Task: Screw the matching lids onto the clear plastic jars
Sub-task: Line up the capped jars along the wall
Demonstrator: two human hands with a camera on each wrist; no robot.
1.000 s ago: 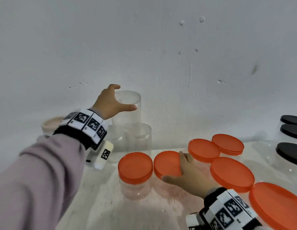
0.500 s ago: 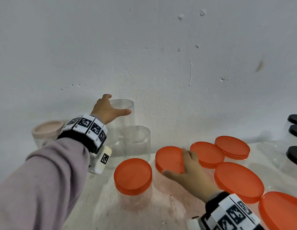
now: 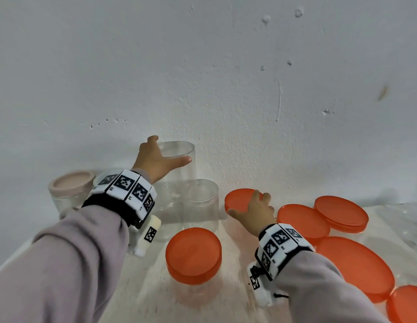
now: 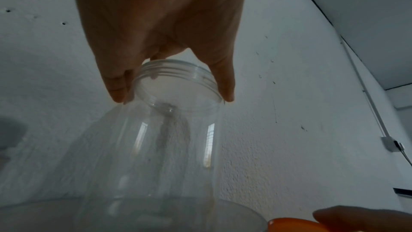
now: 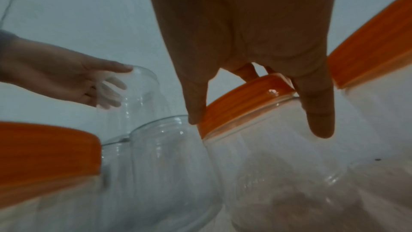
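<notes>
We hold an open jar at the back and an orange lid on another jar

Our left hand (image 3: 156, 159) has its fingers (image 4: 225, 84) curled around the ridged rim of the top clear jar (image 3: 179, 164), which sits on two other jars by the wall. Our right hand (image 3: 256, 210) grips the orange lid (image 3: 237, 199) on a jar on the counter (image 3: 142, 283); we think this lid is already on. The jars look light, thin and slippery, so we hold the rim gently
</notes>
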